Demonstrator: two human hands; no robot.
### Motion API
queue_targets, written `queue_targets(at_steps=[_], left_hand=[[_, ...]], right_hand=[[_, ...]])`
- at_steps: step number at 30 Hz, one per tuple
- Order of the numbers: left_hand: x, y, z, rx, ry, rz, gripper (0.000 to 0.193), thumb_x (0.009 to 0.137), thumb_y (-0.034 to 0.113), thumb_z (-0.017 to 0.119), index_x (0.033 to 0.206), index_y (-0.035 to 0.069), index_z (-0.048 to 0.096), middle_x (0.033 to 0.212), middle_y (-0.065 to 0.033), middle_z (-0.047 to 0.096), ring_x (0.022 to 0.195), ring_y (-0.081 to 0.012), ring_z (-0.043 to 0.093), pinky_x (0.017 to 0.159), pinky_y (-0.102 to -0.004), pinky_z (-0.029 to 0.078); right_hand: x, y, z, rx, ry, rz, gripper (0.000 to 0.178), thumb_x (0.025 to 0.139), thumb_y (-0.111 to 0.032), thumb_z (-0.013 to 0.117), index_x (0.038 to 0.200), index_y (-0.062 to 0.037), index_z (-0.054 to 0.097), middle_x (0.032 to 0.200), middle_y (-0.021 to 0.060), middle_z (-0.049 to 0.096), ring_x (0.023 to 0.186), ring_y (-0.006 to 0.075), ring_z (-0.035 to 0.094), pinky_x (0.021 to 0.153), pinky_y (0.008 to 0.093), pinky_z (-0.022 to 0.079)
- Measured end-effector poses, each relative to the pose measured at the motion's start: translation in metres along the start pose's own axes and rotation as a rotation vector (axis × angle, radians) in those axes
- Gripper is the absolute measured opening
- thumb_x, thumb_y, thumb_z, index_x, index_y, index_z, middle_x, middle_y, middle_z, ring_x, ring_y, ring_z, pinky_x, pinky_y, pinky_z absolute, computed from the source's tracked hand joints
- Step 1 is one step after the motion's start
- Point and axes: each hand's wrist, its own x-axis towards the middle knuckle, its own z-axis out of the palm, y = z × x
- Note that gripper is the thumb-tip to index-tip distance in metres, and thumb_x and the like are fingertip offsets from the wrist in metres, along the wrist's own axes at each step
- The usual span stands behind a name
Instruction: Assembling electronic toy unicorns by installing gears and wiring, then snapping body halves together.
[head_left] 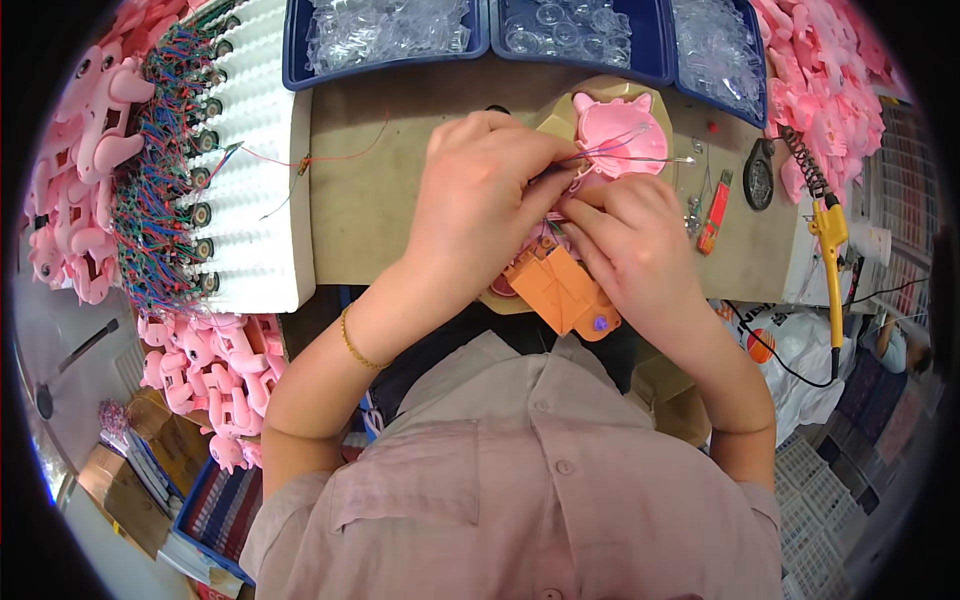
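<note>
My left hand (485, 190) is closed in a pinch on thin wires (625, 152), whose loose ends reach out to the right over a pink plastic toy shell (608, 120). Close beside it, my right hand (637, 243) has its fingertips pressed together just below the shell. What those fingertips grip is hidden between the two hands. Under the hands, near my body, lies an orange plastic housing (563, 292) with a small purple knob (600, 323). Part of the pink toy around this housing is covered by my hands.
Blue bins (400, 70) of clear plastic parts line the far edge. Wired round speakers fill a white foam tray (262, 215) at left. Pink toy bodies (215, 375) are piled on both sides. At right lie a red cutter (714, 212), black disc (758, 178) and yellow soldering iron (832, 250).
</note>
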Motion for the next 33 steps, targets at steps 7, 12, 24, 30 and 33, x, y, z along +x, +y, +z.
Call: queue_targets(at_steps=[7,12,24,30,33], left_hand=[[0.0,-0.003,0.0,-0.019,-0.021,0.021,0.012,0.073,0.014,0.07,0.084,0.01,0.068,0.078,-0.0029,0.064,0.084,-0.0229,0.058,0.081,-0.0373,0.041],[0.002,-0.001,0.0,-0.021,-0.063,0.024,0.015,0.072,0.01,0.072,0.085,0.005,0.067,0.078,-0.0055,0.063,0.083,-0.0239,0.056,0.076,-0.0348,0.043],[0.0,0.005,-0.002,-0.098,-0.037,-0.101,0.015,0.072,0.007,0.071,0.086,0.003,0.067,0.082,-0.0056,0.064,0.082,-0.0207,0.057,0.073,-0.0315,0.044],[0.002,0.006,-0.021,0.023,-0.016,-0.04,0.012,0.077,0.012,0.069,0.083,0.002,0.067,0.083,-0.0059,0.064,0.084,-0.0218,0.056,0.072,-0.032,0.044],[0.012,0.025,-0.026,0.281,-0.105,-0.017,0.012,0.08,0.014,0.066,0.082,0.002,0.066,0.08,-0.0063,0.064,0.08,-0.0214,0.057,0.068,-0.0317,0.043]], right_hand=[[0.015,-0.007,-0.008,-0.132,-0.254,0.063,0.015,0.079,-0.009,0.063,0.093,-0.0043,0.066,0.093,0.0055,0.062,0.086,0.0243,0.058,0.08,0.0347,0.043],[-0.002,0.013,-0.004,0.071,-0.033,0.057,0.013,0.08,-0.009,0.062,0.092,-0.0051,0.065,0.092,0.005,0.063,0.086,0.0242,0.058,0.079,0.0348,0.042],[0.007,0.005,0.0,0.013,-0.081,0.086,0.013,0.078,-0.008,0.063,0.089,-0.0018,0.065,0.088,0.0088,0.061,0.085,0.027,0.057,0.078,0.0364,0.041],[-0.035,-0.037,-0.03,-0.019,-0.042,0.278,0.048,0.065,-0.024,0.076,0.104,-0.0028,0.059,0.104,0.0113,0.055,0.096,0.0305,0.051,0.084,0.0417,0.038],[-0.04,-0.061,-0.016,-0.113,-0.081,0.387,0.059,0.059,-0.031,0.079,0.106,-0.0034,0.056,0.111,0.0129,0.05,0.102,0.0323,0.048,0.086,0.0436,0.037]])
